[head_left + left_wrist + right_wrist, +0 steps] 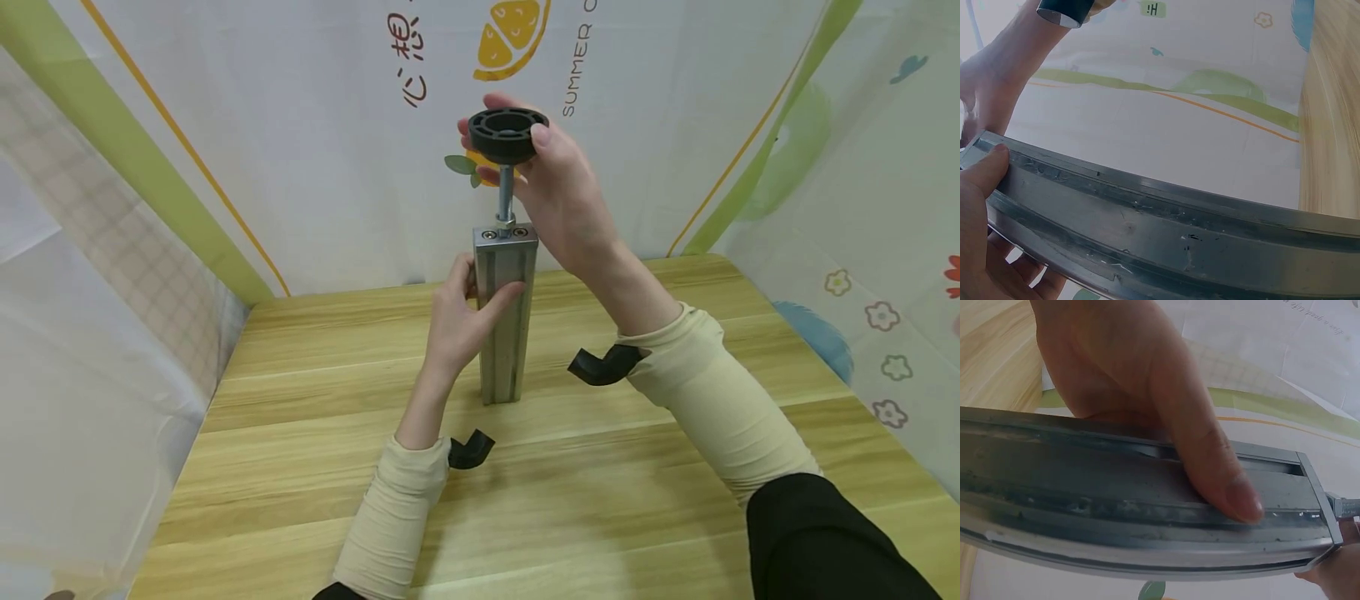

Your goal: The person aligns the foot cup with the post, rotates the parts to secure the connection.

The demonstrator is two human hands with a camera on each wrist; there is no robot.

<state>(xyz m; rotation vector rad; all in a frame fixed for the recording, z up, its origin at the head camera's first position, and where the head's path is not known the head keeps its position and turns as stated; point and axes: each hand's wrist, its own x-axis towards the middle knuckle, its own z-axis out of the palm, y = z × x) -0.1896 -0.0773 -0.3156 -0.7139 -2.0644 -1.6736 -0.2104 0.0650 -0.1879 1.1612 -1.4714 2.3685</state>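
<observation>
An aluminium profile stands upright on the table, with a metal end plate on top. My left hand grips it below the plate, thumb across the front face and fingers round the far side. Out of the plate rises a threaded rod with a nut at its base, topped by a black round levelling foot facing up. My right hand holds the foot's rim, thumb on the near edge and fingers behind. In the right wrist view the left thumb lies along the profile's grooves.
The wood-grain table extends around the profile. Behind it hangs a white printed curtain, with more cloth down both sides. A black bent piece sticks out at the right cuff, and a similar black piece at the left cuff.
</observation>
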